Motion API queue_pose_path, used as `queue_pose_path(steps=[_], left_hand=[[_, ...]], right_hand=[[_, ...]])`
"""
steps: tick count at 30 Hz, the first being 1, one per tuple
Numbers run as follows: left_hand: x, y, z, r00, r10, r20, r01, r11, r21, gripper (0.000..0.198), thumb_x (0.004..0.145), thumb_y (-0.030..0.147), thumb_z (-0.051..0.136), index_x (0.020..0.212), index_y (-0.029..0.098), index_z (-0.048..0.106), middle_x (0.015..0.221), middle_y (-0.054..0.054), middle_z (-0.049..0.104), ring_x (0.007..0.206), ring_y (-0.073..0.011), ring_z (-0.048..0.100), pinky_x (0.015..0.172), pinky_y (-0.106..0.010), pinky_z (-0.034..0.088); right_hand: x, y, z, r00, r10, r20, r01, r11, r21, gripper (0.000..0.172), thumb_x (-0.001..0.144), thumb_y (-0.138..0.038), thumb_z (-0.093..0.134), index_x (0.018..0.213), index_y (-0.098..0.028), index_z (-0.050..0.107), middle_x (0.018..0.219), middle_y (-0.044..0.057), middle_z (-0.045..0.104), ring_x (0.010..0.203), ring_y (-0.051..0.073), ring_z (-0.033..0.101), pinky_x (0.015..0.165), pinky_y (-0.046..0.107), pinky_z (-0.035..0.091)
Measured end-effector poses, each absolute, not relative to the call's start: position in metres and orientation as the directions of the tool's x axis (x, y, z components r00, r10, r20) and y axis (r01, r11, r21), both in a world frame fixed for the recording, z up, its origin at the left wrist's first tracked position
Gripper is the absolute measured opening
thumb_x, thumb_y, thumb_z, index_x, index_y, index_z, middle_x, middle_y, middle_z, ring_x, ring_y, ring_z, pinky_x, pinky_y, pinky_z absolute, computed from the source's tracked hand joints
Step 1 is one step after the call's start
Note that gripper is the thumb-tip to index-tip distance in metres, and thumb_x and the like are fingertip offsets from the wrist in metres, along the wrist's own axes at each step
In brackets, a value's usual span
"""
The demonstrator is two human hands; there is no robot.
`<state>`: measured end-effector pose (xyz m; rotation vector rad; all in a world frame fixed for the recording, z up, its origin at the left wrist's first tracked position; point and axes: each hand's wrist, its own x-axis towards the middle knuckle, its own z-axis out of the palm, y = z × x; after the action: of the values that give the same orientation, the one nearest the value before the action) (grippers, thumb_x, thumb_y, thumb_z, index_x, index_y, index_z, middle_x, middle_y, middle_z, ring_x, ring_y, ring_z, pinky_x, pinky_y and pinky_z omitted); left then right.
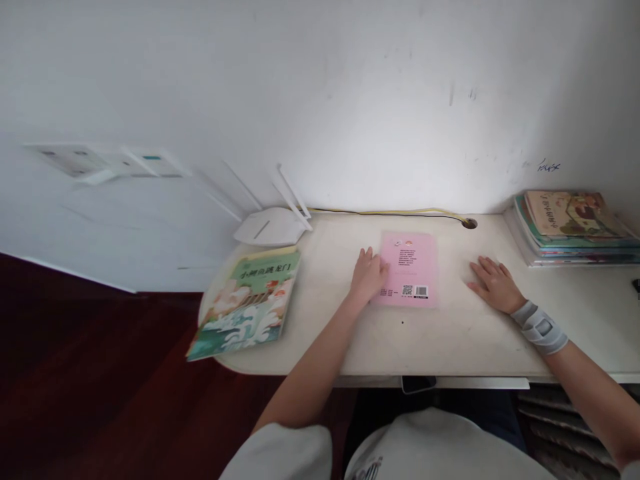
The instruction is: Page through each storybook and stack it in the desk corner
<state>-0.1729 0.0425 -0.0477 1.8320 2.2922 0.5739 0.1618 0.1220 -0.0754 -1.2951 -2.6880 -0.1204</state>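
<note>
A thin pink booklet [411, 267] lies back cover up in the middle of the white desk [450, 333], a QR code and barcode near its lower edge. My left hand [367, 275] rests at the booklet's left edge, fingers bent and touching it. My right hand [494, 283] lies flat on the desk to the right of the booklet, fingers spread, holding nothing. A grey band [540, 327] wraps that wrist.
A green illustrated book [247, 300] hangs over the desk's left edge. A white router [273, 223] with antennas stands at the back left. A stack of picture books [575, 227] sits at the back right. A cable [400, 212] runs along the wall to a hole [469, 223].
</note>
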Motion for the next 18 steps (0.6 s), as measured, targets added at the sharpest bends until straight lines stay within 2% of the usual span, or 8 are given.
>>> queue_pose_path(steps=[4,7,10,12,13,15,17,18], left_hand=[[-0.172,0.042,-0.045,-0.221,0.972,0.084,0.890,0.166,0.425,0.028,0.088,0.029,0.040,0.085,0.011,0.061,0.141,-0.019,0.042,0.138,-0.0315,0.025,0.112,-0.047,0.021],[-0.171,0.040,-0.038,-0.252,0.963,0.095,0.844,0.171,0.508,0.028,0.087,0.032,0.044,0.089,0.011,0.062,0.143,-0.018,0.040,0.139,-0.0331,0.020,0.112,-0.051,0.019],[-0.168,0.035,-0.026,-0.237,0.963,0.127,0.665,0.065,0.744,0.045,0.088,0.047,0.041,0.114,0.015,0.058,0.144,-0.013,0.041,0.138,-0.0317,0.024,0.110,-0.050,0.025],[-0.160,0.031,-0.019,-0.121,0.975,0.187,0.432,-0.118,0.894,0.068,0.087,0.064,0.023,0.135,0.020,0.041,0.146,-0.010,0.038,0.136,-0.0288,0.031,0.105,-0.047,0.034],[-0.155,0.028,-0.017,-0.037,0.971,0.234,0.325,-0.210,0.922,0.078,0.084,0.071,0.011,0.142,0.022,0.031,0.148,-0.010,0.035,0.135,-0.0275,0.033,0.102,-0.046,0.037],[-0.139,0.023,-0.015,0.149,0.929,0.338,0.254,-0.366,0.895,0.091,0.076,0.078,0.003,0.148,0.023,0.009,0.153,-0.012,0.022,0.136,-0.0262,0.030,0.103,-0.043,0.038],[-0.119,0.020,-0.017,0.300,0.874,0.383,0.397,-0.480,0.782,0.098,0.075,0.080,0.022,0.148,0.020,-0.007,0.155,-0.014,0.007,0.140,-0.0281,0.018,0.108,-0.044,0.031],[-0.108,0.020,-0.017,0.347,0.855,0.386,0.502,-0.517,0.693,0.100,0.077,0.075,0.034,0.147,0.018,-0.011,0.155,-0.016,0.002,0.141,-0.0296,0.011,0.110,-0.046,0.026]], right_hand=[[0.161,0.121,-0.073,-0.611,0.775,0.163,0.786,0.619,0.008,0.055,0.091,-0.050,0.034,0.133,-0.017,0.048,0.142,0.016,0.042,0.132,0.030,0.035,0.102,0.050,0.032],[0.161,0.120,-0.072,-0.609,0.778,0.154,0.788,0.615,0.010,0.055,0.091,-0.050,0.035,0.134,-0.018,0.047,0.142,0.016,0.042,0.132,0.030,0.035,0.102,0.050,0.031],[0.160,0.120,-0.071,-0.608,0.781,0.144,0.790,0.613,0.008,0.055,0.091,-0.050,0.035,0.133,-0.018,0.048,0.143,0.016,0.041,0.132,0.030,0.035,0.102,0.050,0.031],[0.160,0.120,-0.070,-0.608,0.781,0.142,0.790,0.613,0.006,0.056,0.091,-0.050,0.034,0.133,-0.017,0.048,0.143,0.016,0.041,0.132,0.030,0.035,0.102,0.050,0.031],[0.160,0.120,-0.070,-0.609,0.780,0.142,0.789,0.615,0.005,0.056,0.091,-0.050,0.034,0.133,-0.016,0.048,0.143,0.016,0.041,0.132,0.030,0.035,0.102,0.050,0.031],[0.159,0.120,-0.070,-0.609,0.780,0.144,0.788,0.615,0.002,0.056,0.091,-0.050,0.034,0.133,-0.016,0.048,0.143,0.016,0.041,0.132,0.030,0.035,0.102,0.050,0.031],[0.159,0.119,-0.069,-0.608,0.781,0.143,0.789,0.614,-0.004,0.055,0.091,-0.050,0.034,0.133,-0.017,0.048,0.142,0.017,0.041,0.132,0.031,0.035,0.102,0.050,0.031],[0.159,0.119,-0.069,-0.608,0.782,0.140,0.789,0.615,-0.007,0.055,0.091,-0.049,0.034,0.133,-0.017,0.048,0.142,0.017,0.041,0.132,0.031,0.035,0.102,0.051,0.030]])
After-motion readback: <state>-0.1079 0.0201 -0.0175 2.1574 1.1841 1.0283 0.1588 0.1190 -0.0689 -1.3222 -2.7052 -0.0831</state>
